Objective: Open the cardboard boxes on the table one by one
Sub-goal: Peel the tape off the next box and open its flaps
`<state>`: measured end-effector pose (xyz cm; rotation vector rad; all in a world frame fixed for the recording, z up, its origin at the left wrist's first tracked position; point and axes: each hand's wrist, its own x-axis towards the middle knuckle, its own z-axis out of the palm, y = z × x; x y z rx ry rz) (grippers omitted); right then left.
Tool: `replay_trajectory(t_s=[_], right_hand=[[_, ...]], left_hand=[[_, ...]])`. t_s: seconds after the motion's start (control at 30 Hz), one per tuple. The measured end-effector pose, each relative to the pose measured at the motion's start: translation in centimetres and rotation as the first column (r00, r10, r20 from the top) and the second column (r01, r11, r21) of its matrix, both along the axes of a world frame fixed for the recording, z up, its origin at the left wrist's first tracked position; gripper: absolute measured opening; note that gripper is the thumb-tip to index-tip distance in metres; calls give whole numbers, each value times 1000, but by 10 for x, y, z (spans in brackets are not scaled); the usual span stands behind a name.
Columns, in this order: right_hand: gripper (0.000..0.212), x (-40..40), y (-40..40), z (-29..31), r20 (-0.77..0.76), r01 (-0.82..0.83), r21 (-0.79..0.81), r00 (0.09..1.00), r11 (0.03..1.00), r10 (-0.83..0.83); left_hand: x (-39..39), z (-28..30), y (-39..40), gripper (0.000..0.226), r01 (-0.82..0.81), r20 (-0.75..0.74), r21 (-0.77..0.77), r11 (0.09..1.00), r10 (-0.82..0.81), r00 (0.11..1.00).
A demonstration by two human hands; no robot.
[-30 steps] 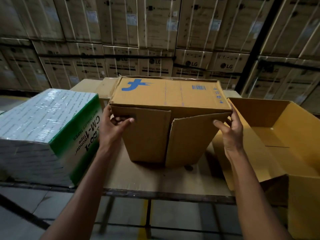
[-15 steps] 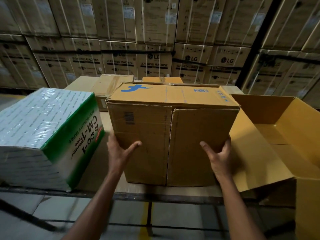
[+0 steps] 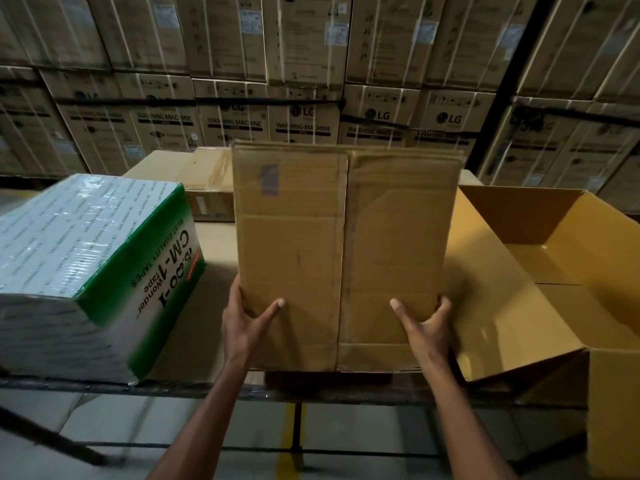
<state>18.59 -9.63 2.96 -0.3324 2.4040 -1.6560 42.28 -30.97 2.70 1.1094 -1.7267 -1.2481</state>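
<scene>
Both hands point(image 3: 339, 327) forward, thumbs splayed

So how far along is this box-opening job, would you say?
One looks done: the yellow box on the right sits with its flaps spread open. In hand is the brown box, gripped near its lower corners by the left hand and right hand, its facing flaps closed. Left, it seems: the taped box behind. The green and white wrapped carton is also sealed.
</scene>
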Motion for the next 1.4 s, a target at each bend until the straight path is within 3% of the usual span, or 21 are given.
replay_trajectory(t_s=[0.13, 0.3, 0.57, 0.63, 0.7, 0.77, 0.93, 1.07, 1.27, 1.4], right_hand=[[105, -17, -3, 23, -44, -69, 99, 996, 993, 74], [98, -28, -13, 30, 31, -164, 286, 986, 944, 162], [85, -37, -33, 15, 170, -269, 407, 961, 873, 217], [84, -35, -35, 13, 127, -246, 463, 969, 851, 212], [87, -29, -38, 14, -22, -192, 585, 967, 788, 252], [81, -14, -43, 17, -136, -183, 644, 928, 743, 347], [61, 31, -54, 14, -193, -297, 670, 815, 680, 547], [65, 48, -51, 9, -184, -381, 666, 749, 642, 636], [73, 64, -43, -6, -149, -439, 732, 643, 521, 751], [61, 65, -37, -2, -235, -409, 701, 640, 584, 731]], left_hand=[[-7, 16, -13, 103, 22, 22, -35, 999, -22, 1000], [-13, 15, -30, 87, 131, 93, 78, 988, -138, 986], [-26, -6, -45, 69, 92, 315, 155, 984, -138, 939], [-28, -13, -47, 74, 52, 430, 37, 998, -63, 901], [-33, -14, -45, 81, 101, 519, -173, 980, 3, 855], [-44, -8, -37, 73, 241, 519, -260, 935, -75, 852], [-85, 0, 2, 44, 505, 543, -253, 826, -311, 780], [-102, -3, 14, 35, 506, 559, -232, 831, -312, 768], [-119, 10, 16, 58, 493, 415, 7, 870, -451, 790], [-127, 17, 23, 48, 437, 311, -37, 899, -405, 860]])
